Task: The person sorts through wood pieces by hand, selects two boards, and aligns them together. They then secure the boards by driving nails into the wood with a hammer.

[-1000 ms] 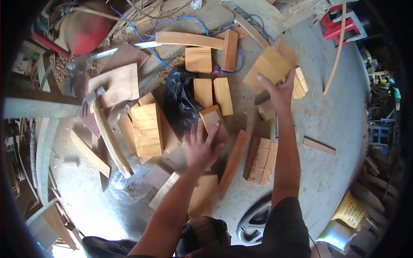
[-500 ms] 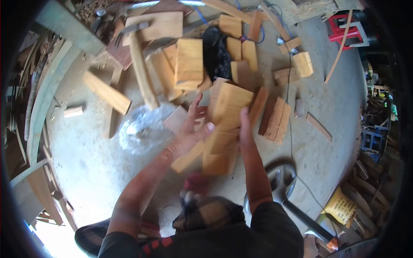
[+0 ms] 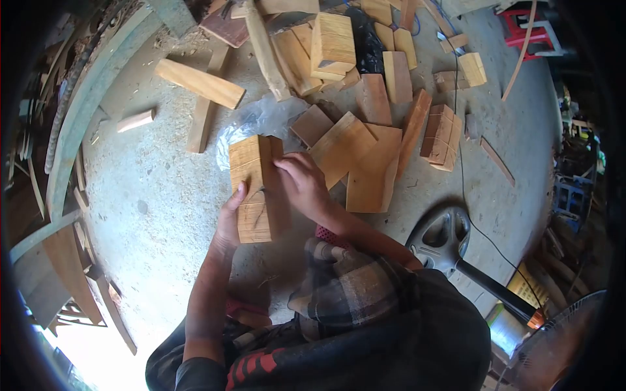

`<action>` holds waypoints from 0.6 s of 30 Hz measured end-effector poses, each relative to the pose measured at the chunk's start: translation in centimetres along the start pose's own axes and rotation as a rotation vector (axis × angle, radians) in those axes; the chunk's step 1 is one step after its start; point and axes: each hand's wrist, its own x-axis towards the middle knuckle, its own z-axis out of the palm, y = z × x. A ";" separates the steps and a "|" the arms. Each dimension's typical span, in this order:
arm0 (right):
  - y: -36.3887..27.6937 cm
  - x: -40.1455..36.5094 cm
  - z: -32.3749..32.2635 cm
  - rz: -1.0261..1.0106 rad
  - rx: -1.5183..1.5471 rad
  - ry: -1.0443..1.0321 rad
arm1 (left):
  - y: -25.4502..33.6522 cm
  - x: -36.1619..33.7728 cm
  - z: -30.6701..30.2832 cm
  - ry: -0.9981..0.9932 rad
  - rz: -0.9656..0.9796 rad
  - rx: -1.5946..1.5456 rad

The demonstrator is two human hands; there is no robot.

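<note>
A thick yellowish wooden block [image 3: 250, 212] with dark lines across its face is held upright in front of my body. My left hand [image 3: 228, 220] grips its lower left side, thumb on the front face and the other fingers hidden behind. On the block's right side, my right hand [image 3: 304, 182] has its fingers curled against the upper edge. A crumpled clear plastic bag [image 3: 267, 120] lies on the floor just behind the block. To the right of my right hand, flat wooden pieces [image 3: 375, 182] lie overlapping on the floor.
Beyond are more wooden blocks [image 3: 334, 42], a black plastic bag [image 3: 365, 42] and a hammer's wooden handle [image 3: 264, 52]. A dark fan base [image 3: 443, 238] stands at right, near a cable [image 3: 460, 156]. A red stool [image 3: 531, 32] sits far right.
The block has moved left and is turned more upright. My left hand, open beside it before, has closed on its left side. My right hand has shifted left with it.
</note>
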 end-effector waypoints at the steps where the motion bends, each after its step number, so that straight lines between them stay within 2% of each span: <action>1: -0.2 0.1 -0.2 -0.013 0.010 -0.015 | 0.0 -0.5 -0.3 0.008 0.018 -0.010; 3: -0.6 0.4 -0.5 -0.048 -0.055 -0.051 | 0.0 -1.2 -0.5 0.071 -0.059 0.102; 7: -1.6 1.3 -0.5 -0.180 -0.167 -0.133 | 0.5 -2.3 -0.3 0.067 -0.095 0.087; 11: -1.6 1.9 -0.3 -0.216 -0.148 -0.210 | 0.8 -2.9 -1.1 0.056 -0.087 0.066; 13: -2.5 1.9 -1.3 0.024 0.218 -0.387 | 1.8 -3.6 -1.5 0.023 -0.110 0.103; 14: -3.2 2.1 -2.0 0.295 0.390 -0.530 | 2.3 -4.0 -1.8 0.031 -0.092 0.098; 15: -2.8 2.3 -2.4 0.282 0.393 -0.540 | 3.0 -4.4 -2.2 0.005 -0.114 0.171; 17: -2.2 3.1 -2.9 0.344 0.592 -0.908 | 4.4 -5.0 -2.5 -0.025 -0.126 0.247; 18: -2.1 3.3 -3.1 0.424 0.657 -1.030 | 5.2 -5.5 -2.5 -0.031 -0.198 0.316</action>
